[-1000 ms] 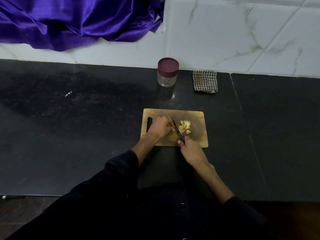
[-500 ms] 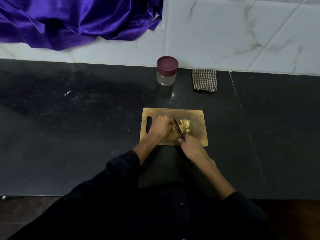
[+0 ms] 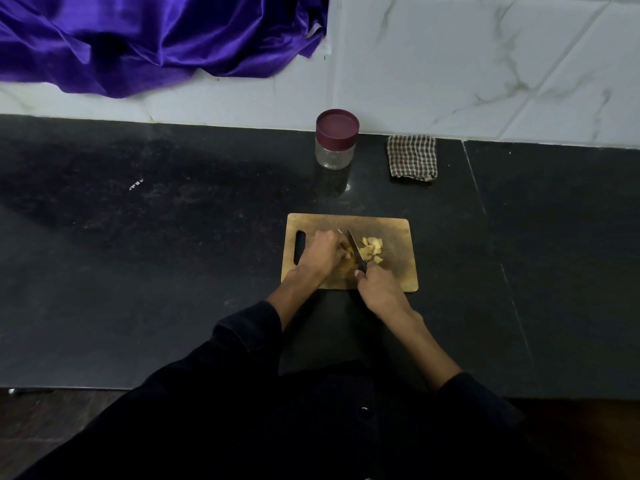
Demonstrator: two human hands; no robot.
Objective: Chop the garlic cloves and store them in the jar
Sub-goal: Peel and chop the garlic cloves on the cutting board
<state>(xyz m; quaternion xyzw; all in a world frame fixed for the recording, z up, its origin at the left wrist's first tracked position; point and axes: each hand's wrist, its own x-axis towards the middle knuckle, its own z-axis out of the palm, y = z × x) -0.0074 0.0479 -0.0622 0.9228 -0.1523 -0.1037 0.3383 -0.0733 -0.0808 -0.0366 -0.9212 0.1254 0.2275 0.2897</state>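
A wooden cutting board (image 3: pixel 398 233) lies on the black counter in front of me. Pale chopped garlic pieces (image 3: pixel 371 249) sit in a small pile near the board's middle. My right hand (image 3: pixel 379 292) grips the dark handle of a knife (image 3: pixel 355 245), whose blade points away from me just left of the pile. My left hand (image 3: pixel 323 252) is curled on the board beside the blade; what lies under its fingers is hidden. A clear jar (image 3: pixel 336 140) with a maroon lid, closed, stands beyond the board near the wall.
A checked cloth (image 3: pixel 412 161) lies folded to the right of the jar. Purple satin fabric (image 3: pixel 156 39) drapes over the wall ledge at the back left. The black counter (image 3: pixel 138 254) stretches wide to both sides; its front edge runs near my body.
The knife blade has shifted slightly between cuts beside the garlic pile. Both hands stay in nearly the same place on the board.
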